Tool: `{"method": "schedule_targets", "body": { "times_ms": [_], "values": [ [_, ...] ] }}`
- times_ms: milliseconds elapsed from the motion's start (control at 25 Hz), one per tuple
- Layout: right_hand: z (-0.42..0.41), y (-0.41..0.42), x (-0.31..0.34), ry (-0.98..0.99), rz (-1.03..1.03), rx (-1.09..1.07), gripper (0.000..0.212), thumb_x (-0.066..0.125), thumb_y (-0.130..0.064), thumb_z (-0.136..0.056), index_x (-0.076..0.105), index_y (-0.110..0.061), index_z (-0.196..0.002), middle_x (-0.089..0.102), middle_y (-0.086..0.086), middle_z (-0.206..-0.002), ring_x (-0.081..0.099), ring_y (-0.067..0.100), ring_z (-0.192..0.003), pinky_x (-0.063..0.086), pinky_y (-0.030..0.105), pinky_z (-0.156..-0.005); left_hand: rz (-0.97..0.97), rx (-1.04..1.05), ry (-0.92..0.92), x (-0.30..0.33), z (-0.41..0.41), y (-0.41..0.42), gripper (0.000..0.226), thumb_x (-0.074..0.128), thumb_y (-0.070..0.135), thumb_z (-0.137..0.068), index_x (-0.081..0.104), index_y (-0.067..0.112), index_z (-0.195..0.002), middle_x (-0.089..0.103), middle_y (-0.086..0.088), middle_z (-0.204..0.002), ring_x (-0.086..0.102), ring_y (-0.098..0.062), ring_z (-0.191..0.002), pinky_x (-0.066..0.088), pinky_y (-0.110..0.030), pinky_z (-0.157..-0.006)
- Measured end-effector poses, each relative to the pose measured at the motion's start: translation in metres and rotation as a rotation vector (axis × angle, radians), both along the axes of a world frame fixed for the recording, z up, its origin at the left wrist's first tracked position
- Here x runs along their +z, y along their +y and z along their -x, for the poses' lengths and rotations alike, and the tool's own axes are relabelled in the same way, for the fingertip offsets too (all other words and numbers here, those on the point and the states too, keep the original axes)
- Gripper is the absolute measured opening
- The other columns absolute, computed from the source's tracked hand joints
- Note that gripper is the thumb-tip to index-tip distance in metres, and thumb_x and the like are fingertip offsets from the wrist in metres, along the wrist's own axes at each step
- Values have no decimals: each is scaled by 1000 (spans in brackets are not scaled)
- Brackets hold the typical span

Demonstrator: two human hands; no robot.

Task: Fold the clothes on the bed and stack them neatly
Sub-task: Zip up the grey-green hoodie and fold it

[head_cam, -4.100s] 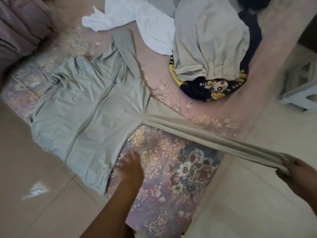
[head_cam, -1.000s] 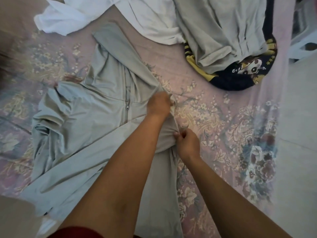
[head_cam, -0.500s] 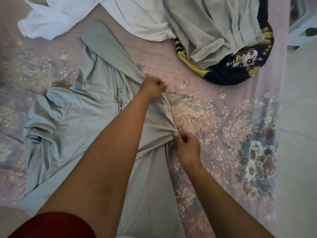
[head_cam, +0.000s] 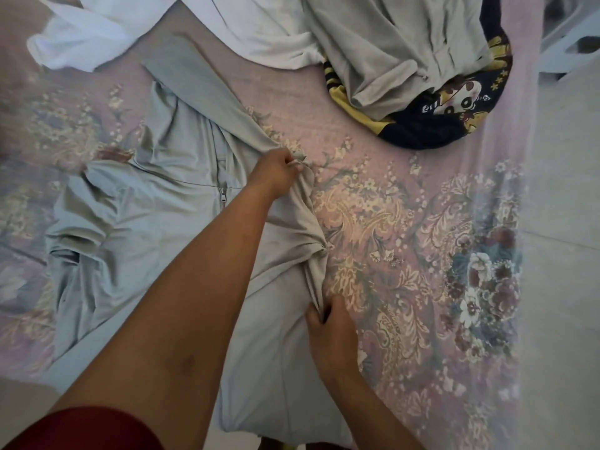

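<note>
A pale grey-green zip-front jacket of thin, smooth fabric [head_cam: 136, 222] lies spread front-up on the pink floral bedsheet [head_cam: 406, 222], its metal zipper pull [head_cam: 222, 194] near the middle of the chest. Take that zipper pull as the landmark. Just to its right, the left hand [head_cam: 276, 177] has its fingers curled into a bunch of cloth at the jacket's right edge, where a sleeve [head_cam: 207, 89] runs up and away from it. Below and to the right of the pull, the right hand [head_cam: 334, 336] pinches the same edge lower down, thumb and fingers closed on a fold. Between the two hands the cloth gathers into a tight twist.

The fabric looks light, limp and a little slippery: it creases wherever it is pulled and holds no shape of its own. It will likely slide over itself when folded, so seams, cuffs and the hem look like the surest places to take hold, with the panel smoothed flat first.

Far above and to the right of the pull sits an unfolded heap: a beige-grey crumpled garment [head_cam: 389, 43] on top of a dark navy and yellow cartoon-print garment [head_cam: 454, 115]. Above the pull, beyond the sleeve, lies a white crumpled garment [head_cam: 97, 37]. No folded stack is in view, so the task looks to be at an early stage.
</note>
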State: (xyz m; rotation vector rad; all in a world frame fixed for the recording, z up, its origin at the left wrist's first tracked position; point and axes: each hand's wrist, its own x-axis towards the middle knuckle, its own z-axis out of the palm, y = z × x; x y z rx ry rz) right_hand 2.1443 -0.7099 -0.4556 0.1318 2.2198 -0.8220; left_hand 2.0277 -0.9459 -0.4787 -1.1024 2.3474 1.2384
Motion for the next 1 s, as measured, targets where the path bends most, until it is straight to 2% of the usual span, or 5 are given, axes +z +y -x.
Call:
{"method": "schedule_targets", "body": {
  "times_ms": [160, 480, 640, 880, 1000],
  "values": [
    [-14, 29, 1, -252, 31, 0, 25, 66, -28, -98, 56, -11, -112, 65, 7, -109, 60, 25, -100, 45, 38, -86, -90, 302, 226, 6, -60, 23, 40, 58, 27, -103, 52, 1, -134, 62, -20, -122, 59, -32, -114, 44, -36, -94],
    [-26, 45, 14, -33, -253, 168, 25, 61, -12, -98, 60, 2, -119, 65, 25, -120, 60, 40, -111, 44, 44, -92, 561, 218, 111, 19, -338, 3, 39, 61, 13, -92, 57, -16, -117, 60, -37, -113, 55, -52, -106, 39, -60, -94],
    [-46, -13, 15, 337, -197, 223, 23, 62, -9, -97, 63, 6, -114, 62, 29, -115, 58, 43, -109, 43, 47, -91, 280, 271, -111, 17, -412, -13, 55, 83, 8, -79, 58, -12, -125, 60, -35, -119, 56, -48, -113, 42, -53, -97],
    [-57, -126, 2, -7, -34, -227, 26, 63, -37, -97, 63, -11, -97, 55, 5, -86, 49, 16, -57, 41, 23, -50, -4, 259, -232, 20, -449, -31, 35, 82, 35, -76, 60, 8, -81, 63, -12, -81, 60, -29, -84, 36, -37, -70],
    [-50, -136, -4, -176, 10, -299, 34, 56, -20, -100, 58, -5, -130, 64, 13, -125, 68, 22, -105, 55, 22, -78, -278, 378, -160, 22, -474, -31, 32, 81, 28, -85, 59, 13, -66, 53, -2, -68, 50, -20, -68, 33, -32, -60]
  ]
}}
